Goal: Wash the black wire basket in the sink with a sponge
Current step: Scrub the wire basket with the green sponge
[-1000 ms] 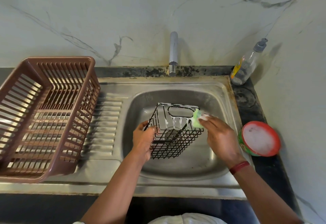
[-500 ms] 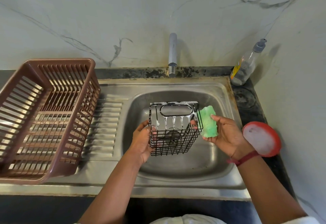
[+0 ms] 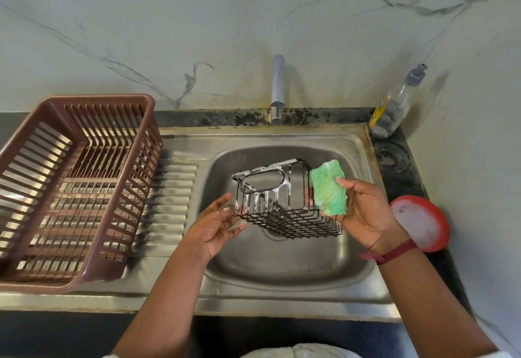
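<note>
Head view | black wire basket (image 3: 282, 205) foamy along its rim, tilted above the sink (image 3: 282, 270) bowl | left hand (image 3: 214, 228) fingers spread, at basket's left corner | right hand (image 3: 363, 216) pinches green sponge (image 3: 329, 188) beside basket's right side

Two bare forearms, a dark red band (image 3: 394, 252) snug around the right wrist, flecks of white foam on the fingertips of the left hand (image 3: 214, 225), pale whitish garment (image 3: 296, 351) at the bottom edge, pale sleeve edges in both lower corners
</note>
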A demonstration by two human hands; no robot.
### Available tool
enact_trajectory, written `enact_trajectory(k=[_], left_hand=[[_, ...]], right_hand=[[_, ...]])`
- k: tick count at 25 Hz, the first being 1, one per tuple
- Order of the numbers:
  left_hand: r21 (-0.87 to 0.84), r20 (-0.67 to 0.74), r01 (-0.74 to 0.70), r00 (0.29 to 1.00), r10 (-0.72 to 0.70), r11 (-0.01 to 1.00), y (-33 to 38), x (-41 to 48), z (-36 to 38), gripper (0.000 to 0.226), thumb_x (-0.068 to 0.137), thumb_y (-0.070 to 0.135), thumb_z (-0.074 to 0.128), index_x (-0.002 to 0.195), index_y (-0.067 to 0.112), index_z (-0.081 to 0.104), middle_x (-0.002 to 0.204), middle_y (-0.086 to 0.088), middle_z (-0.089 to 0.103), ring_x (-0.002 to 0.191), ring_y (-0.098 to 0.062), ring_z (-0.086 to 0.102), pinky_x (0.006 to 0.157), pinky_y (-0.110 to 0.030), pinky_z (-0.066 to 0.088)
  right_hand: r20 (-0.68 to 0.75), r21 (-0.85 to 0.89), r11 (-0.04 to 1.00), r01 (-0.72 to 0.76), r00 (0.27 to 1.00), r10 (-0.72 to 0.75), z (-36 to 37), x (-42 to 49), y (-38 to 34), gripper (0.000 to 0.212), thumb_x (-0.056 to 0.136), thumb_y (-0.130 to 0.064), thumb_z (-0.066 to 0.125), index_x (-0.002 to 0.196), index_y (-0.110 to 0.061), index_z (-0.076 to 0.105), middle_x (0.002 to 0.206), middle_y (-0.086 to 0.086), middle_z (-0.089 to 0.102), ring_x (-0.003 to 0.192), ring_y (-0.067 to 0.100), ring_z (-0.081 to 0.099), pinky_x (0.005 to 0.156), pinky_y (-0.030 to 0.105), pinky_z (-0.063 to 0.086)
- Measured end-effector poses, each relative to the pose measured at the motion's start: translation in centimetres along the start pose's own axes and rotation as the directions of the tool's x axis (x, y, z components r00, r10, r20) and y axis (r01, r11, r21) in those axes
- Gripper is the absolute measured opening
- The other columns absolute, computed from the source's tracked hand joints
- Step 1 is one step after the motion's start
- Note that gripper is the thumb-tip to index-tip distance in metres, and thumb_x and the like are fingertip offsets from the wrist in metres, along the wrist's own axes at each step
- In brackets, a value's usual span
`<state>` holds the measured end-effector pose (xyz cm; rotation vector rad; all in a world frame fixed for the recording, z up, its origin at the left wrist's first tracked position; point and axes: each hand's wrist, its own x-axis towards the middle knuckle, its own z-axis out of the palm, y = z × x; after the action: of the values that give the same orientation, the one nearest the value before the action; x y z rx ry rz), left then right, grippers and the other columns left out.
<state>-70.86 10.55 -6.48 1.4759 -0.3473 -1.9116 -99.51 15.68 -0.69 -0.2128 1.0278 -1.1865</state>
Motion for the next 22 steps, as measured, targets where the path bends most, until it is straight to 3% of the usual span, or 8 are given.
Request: enact_trajectory(k=[3, 6, 9, 11, 13, 16, 20, 22], left_hand=[[0.019, -0.069, -0.034, 0.997, 0.035, 0.999, 0.2, -0.3, 0.0, 0.037, 0.095, 0.006, 0.067, 0.131, 0.013, 0.063, 0.123, -0.017, 0.072, 0.104, -0.027, 0.070, 0.098, -0.049, 0.050], [0.165, -0.130, -0.110, 0.983, 0.132, 0.980, 0.2, -1.5, 1.7, 0.023, 0.093, 0.023, 0.072, 0.116, 0.018, 0.068, 0.126, -0.019, 0.071, 0.119, -0.033, 0.067, 0.097, -0.045, 0.050], [0.431, -0.114, -0.193, 0.957, 0.265, 0.882, -0.2, -2.5, 4.1, 0.068, 0.080, 0.041, 0.084, 0.138, 0.021, 0.055, 0.133, -0.013, 0.065, 0.117, -0.024, 0.063, 0.099, -0.039, 0.047], [0.609, -0.051, -0.227, 0.945, 0.323, 0.760, -0.3, -2.9, 5.4, 0.101, 0.071, 0.054, 0.087, 0.154, 0.024, 0.038, 0.147, -0.008, 0.055, 0.131, -0.023, 0.055, 0.111, -0.041, 0.042], [0.738, -0.035, -0.239, 0.921, 0.389, 0.631, -0.5, -3.0, 6.3, 0.101, 0.074, 0.053, 0.085, 0.157, 0.027, 0.034, 0.154, -0.008, 0.046, 0.142, -0.028, 0.043, 0.117, -0.046, 0.037], [0.841, -0.031, -0.209, 0.902, 0.431, 0.499, -0.1, -3.1, 6.4, 0.101, 0.074, 0.054, 0.084, 0.157, 0.026, 0.033, 0.152, -0.012, 0.047, 0.142, -0.033, 0.041, 0.116, -0.048, 0.038], [0.803, -0.024, -0.218, 0.919, 0.394, 0.555, 0.4, -3.2, 6.1, 0.099, 0.077, 0.044, 0.086, 0.158, 0.026, 0.031, 0.158, -0.007, 0.044, 0.139, -0.030, 0.048, 0.113, -0.044, 0.042], [0.767, -0.026, -0.244, 0.912, 0.409, 0.594, 0.5, -3.3, 6.2, 0.090, 0.078, 0.035, 0.087, 0.154, 0.028, 0.039, 0.155, -0.005, 0.048, 0.133, -0.026, 0.052, 0.108, -0.037, 0.043]], right_hand=[[0.024, -0.122, 0.992, 0.001, 1.000, 0.002, 0.5, -0.1, 0.3, 0.048, 0.082, -0.019, 0.055, 0.126, 0.000, 0.058, 0.112, 0.028, 0.068, 0.098, 0.044, 0.068, 0.058, 0.033, 0.058], [0.024, -0.159, 0.987, 0.009, 1.000, -0.005, 0.7, 0.0, 0.8, 0.051, 0.083, -0.017, 0.057, 0.131, -0.001, 0.054, 0.119, 0.032, 0.064, 0.109, 0.050, 0.062, 0.058, 0.032, 0.057], [0.045, -0.144, 0.989, 0.033, 0.999, -0.027, 0.6, 0.2, 1.0, 0.054, 0.083, -0.017, 0.059, 0.134, -0.001, 0.052, 0.122, 0.031, 0.062, 0.107, 0.049, 0.062, 0.061, 0.033, 0.057], [0.040, -0.135, 0.991, 0.026, 0.999, -0.021, 0.8, 0.2, 1.1, 0.051, 0.084, -0.015, 0.057, 0.132, -0.001, 0.053, 0.121, 0.030, 0.063, 0.104, 0.048, 0.063, 0.062, 0.034, 0.057], [0.045, -0.143, 0.990, 0.014, 0.999, -0.007, 1.0, 0.0, 1.4, 0.048, 0.084, -0.015, 0.055, 0.130, -0.002, 0.054, 0.120, 0.028, 0.065, 0.101, 0.046, 0.065, 0.064, 0.035, 0.056], [0.069, -0.159, 0.987, 0.022, 0.998, -0.011, 1.3, -0.2, 1.8, 0.053, 0.081, -0.018, 0.058, 0.131, -0.001, 0.054, 0.120, 0.027, 0.065, 0.097, 0.044, 0.066, 0.069, 0.037, 0.054], [0.077, -0.153, 0.988, 0.017, 0.997, -0.006, 1.9, -0.6, 1.7, 0.044, 0.085, -0.012, 0.053, 0.127, 0.001, 0.056, 0.117, 0.029, 0.065, 0.092, 0.043, 0.066, 0.059, 0.035, 0.056], [0.054, -0.279, 0.959, 0.044, 0.998, -0.030, 1.8, -0.7, 1.4, 0.036, 0.088, -0.012, 0.054, 0.121, -0.001, 0.059, 0.114, 0.023, 0.069, 0.093, 0.041, 0.067, 0.058, 0.034, 0.056]])
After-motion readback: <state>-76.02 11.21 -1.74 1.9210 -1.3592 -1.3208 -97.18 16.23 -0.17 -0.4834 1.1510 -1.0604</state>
